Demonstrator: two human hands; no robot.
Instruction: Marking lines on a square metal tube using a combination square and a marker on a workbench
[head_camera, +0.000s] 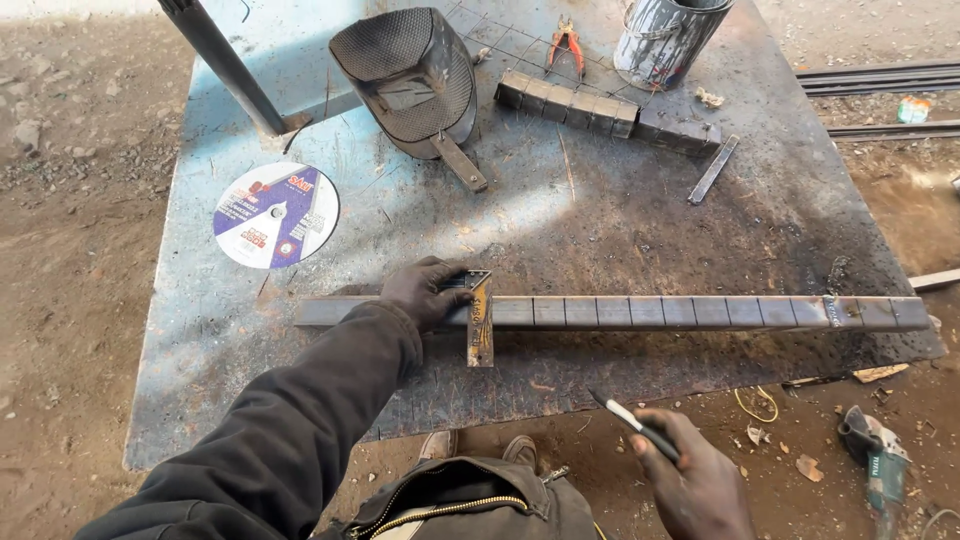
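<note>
A long flat steel bar (680, 312) lies across the near part of the metal table (600, 220), with scribed lines at even steps along it. A small try square (480, 318) stands across the bar near its left part. My left hand (425, 292), in a dark glove, presses on the square and the bar. My right hand (695, 482) hovers below the table's near edge and grips a thin scriber or marker (632, 420) with its tip pointing up left, apart from the bar.
A cutting disc (276, 215) lies at the left. A welding mask (412, 75), a row of cut steel blocks (568, 102), red pliers (566, 42), a paint can (665, 38) and a short strip (713, 170) sit farther back. An angle grinder (872, 455) rests on the ground at right.
</note>
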